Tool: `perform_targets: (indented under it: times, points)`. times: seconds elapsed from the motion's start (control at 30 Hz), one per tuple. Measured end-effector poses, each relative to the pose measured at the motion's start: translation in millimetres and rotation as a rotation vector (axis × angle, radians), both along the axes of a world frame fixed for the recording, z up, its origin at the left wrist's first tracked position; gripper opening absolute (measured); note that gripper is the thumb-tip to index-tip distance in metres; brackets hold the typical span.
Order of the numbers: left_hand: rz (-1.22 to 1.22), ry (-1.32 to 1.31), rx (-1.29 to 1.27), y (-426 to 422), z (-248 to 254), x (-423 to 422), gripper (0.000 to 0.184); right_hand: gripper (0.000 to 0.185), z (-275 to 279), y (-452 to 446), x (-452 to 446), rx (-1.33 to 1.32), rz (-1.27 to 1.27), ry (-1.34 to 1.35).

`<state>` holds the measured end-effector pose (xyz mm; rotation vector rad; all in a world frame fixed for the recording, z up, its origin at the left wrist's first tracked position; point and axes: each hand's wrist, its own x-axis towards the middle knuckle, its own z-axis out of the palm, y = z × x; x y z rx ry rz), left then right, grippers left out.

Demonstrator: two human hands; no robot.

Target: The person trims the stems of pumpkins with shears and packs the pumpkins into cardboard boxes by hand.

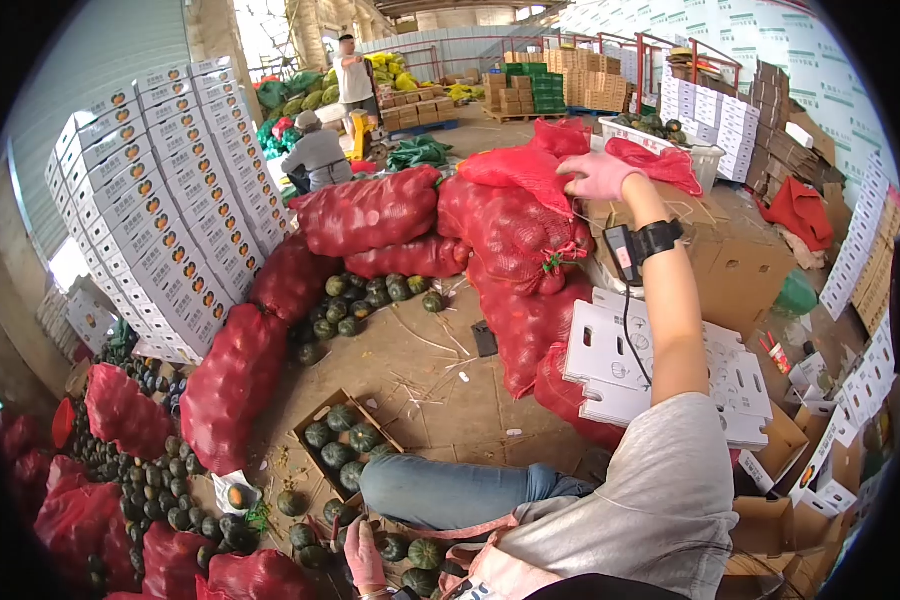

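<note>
My right hand [602,177], in a pink glove, is stretched far forward over the red mesh sacks. Its fingers are spread and slightly curved at the edge of a bright red mesh bag [515,172]; whether they touch it I cannot tell. Low in the view, my left hand [364,556], also gloved in pink, has its fingers extended beside small dark green squashes [393,547] on the floor. An open cardboard box [308,437] by my knee holds several dark green squashes [338,453].
Full red mesh sacks [232,385] ring the floor. White printed cartons [160,205] stand stacked at left. Flattened white cardboard [670,365] and a brown box [720,255] lie to my right. Two people, one seated [317,158] and one standing [354,80], are farther back.
</note>
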<state>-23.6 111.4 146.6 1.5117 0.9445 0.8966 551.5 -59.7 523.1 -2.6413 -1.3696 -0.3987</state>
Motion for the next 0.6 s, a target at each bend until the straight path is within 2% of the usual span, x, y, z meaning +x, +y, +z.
perform_targets:
  times: [0.1,0.2,0.23,0.27,0.37,0.5,0.53,0.6]
  points:
    - [0.008,-0.046,-0.079,-8,8,-2,0.028,0.045,-3,34,-29,-0.082,0.113,0.090]
    - [0.040,0.039,-0.043,-14,17,-15,0.029,0.048,-21,77,-27,-0.149,0.326,0.090]
    - [0.058,0.002,-0.173,-17,22,-20,0.029,0.049,-28,93,-27,-0.189,0.364,0.094]
    - [0.085,0.053,0.020,-16,14,-25,0.029,0.050,-33,110,-35,-0.231,0.399,0.099]
    - [0.178,0.108,-0.105,-22,9,-44,0.030,0.056,-47,166,-63,-0.406,0.483,0.100]
    - [0.320,0.056,-0.039,-34,-27,-64,0.033,0.064,-54,242,-141,-0.606,0.554,0.123]
    - [0.339,0.092,-0.109,-38,-31,-68,0.034,0.064,-82,276,-130,-0.562,0.735,0.027]
    - [0.503,0.060,-0.088,-51,-59,-66,0.034,0.062,-103,320,-176,-0.634,0.847,0.061]
